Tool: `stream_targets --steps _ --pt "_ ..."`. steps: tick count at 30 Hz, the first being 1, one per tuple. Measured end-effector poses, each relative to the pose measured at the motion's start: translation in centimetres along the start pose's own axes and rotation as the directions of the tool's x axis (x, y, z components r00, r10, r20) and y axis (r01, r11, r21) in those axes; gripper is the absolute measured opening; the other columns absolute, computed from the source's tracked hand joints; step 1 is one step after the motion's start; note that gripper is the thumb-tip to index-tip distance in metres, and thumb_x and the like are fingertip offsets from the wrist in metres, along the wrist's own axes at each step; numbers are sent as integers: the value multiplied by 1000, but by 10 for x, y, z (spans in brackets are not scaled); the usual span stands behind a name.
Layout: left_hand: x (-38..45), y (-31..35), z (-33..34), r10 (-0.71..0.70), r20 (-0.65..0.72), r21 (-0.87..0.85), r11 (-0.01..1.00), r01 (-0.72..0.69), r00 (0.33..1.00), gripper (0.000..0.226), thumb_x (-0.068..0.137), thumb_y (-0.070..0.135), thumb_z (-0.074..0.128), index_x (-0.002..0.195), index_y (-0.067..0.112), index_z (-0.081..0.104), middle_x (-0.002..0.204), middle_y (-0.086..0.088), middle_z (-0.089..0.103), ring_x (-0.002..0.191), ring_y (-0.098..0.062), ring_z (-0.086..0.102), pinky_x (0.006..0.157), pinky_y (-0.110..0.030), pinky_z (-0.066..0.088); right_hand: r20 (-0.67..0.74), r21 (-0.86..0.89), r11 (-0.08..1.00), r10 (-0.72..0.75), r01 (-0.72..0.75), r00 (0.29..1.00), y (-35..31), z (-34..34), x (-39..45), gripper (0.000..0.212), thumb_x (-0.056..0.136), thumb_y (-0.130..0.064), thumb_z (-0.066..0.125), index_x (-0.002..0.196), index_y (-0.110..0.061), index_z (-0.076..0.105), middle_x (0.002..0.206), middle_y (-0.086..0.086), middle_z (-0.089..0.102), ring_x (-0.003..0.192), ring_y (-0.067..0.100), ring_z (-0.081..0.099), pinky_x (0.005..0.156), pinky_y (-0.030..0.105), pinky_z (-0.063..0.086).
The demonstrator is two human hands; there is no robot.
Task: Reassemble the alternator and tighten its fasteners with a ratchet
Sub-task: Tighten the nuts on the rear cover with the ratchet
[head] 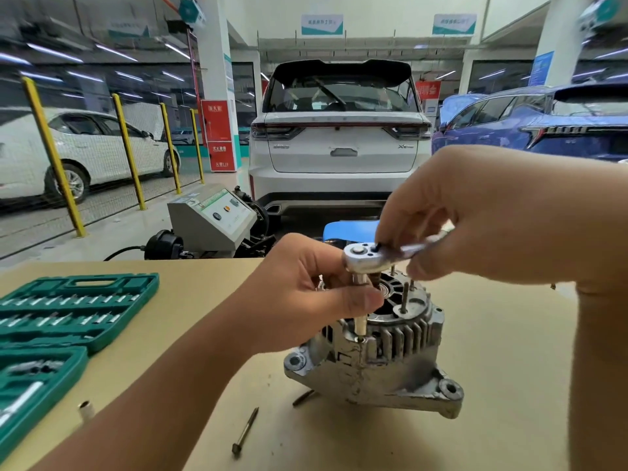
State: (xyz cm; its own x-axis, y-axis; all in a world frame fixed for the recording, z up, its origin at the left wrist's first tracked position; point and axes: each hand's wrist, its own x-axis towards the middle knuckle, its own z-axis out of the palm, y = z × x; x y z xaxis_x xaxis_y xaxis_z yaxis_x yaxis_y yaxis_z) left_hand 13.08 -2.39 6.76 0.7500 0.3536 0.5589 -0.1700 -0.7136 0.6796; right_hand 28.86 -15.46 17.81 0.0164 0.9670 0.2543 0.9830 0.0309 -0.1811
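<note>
A silver alternator (390, 355) stands on the tan table (509, 385), its open end up with thin studs sticking out. A ratchet (365, 258) sits above it on a socket extension (360, 322) that reaches down to a fastener at the housing's near rim. My left hand (306, 287) pinches the extension just under the ratchet head. My right hand (475, 212) holds the ratchet's handle, which is blurred, with the fingertips near the head's black lever.
An open green socket case (68, 311) lies at the left. A loose long bolt (245, 431) and a second one (303, 398) lie in front of the alternator, a small socket (85, 410) near the case. Beyond the table stand a grey machine (210, 219) and parked cars.
</note>
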Motion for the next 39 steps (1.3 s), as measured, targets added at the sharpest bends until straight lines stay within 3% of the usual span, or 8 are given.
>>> stream_targets --steps 6,12,18,21,26,29,32,39 --pt "-1 1 7 -1 -73 41 999 4 997 9 87 16 79 82 8 78 66 2 68 61 -8 56 59 -25 47 78 -76 996 -39 45 996 -6 4 3 25 62 -53 81 80 -39 71 71 -36 62 62 -8 59 51 22 41" --pt "-1 7 3 -16 -33 50 999 18 999 9 86 14 79 80 7 77 66 2 68 62 -12 59 61 -24 48 -5 -41 998 -38 37 999 -2 4 6 29 78 -20 82 79 -47 72 76 -28 69 73 -4 60 62 20 43" --pt "-1 6 13 -11 -113 76 997 20 993 11 88 16 76 79 9 77 62 -6 64 57 -13 52 53 -37 46 22 -107 994 19 -16 1000 -4 6 4 25 67 -35 89 80 -36 68 73 -21 66 63 -3 59 53 21 39" --pt "-2 10 5 8 -19 74 997 -6 1000 4 86 13 78 82 12 78 69 8 71 62 -4 62 61 -19 48 38 -64 998 18 -16 999 -3 3 3 24 73 -27 87 81 -40 70 76 -22 69 71 -4 60 60 22 43" --pt "1 6 6 -37 -96 33 999 41 995 17 89 15 79 72 14 76 61 -17 61 53 -33 48 49 -44 38 -7 -162 986 31 -31 1000 -11 11 8 18 75 -37 84 72 -29 68 67 -11 61 65 5 55 53 26 41" --pt "1 4 6 1 -93 80 997 6 996 17 87 23 80 71 27 76 60 -2 63 55 -29 51 52 -41 43 38 -155 987 39 -33 999 -12 9 4 27 67 -45 86 75 -29 66 72 -34 59 59 2 53 52 25 39" --pt "-2 3 -4 3 2 61 998 -3 1000 12 85 20 79 75 27 76 66 10 67 62 -9 59 62 -26 49 11 -93 996 13 -12 1000 -13 9 6 17 78 -24 83 82 -35 70 74 -17 66 71 4 60 61 26 51" --pt "0 -6 2 -10 -92 -23 1000 8 996 30 88 29 77 90 -1 78 68 -25 61 58 -36 45 53 -42 38 38 -196 981 -1 8 999 -19 11 7 11 82 -32 78 81 -26 69 71 -7 63 63 10 57 49 23 41"
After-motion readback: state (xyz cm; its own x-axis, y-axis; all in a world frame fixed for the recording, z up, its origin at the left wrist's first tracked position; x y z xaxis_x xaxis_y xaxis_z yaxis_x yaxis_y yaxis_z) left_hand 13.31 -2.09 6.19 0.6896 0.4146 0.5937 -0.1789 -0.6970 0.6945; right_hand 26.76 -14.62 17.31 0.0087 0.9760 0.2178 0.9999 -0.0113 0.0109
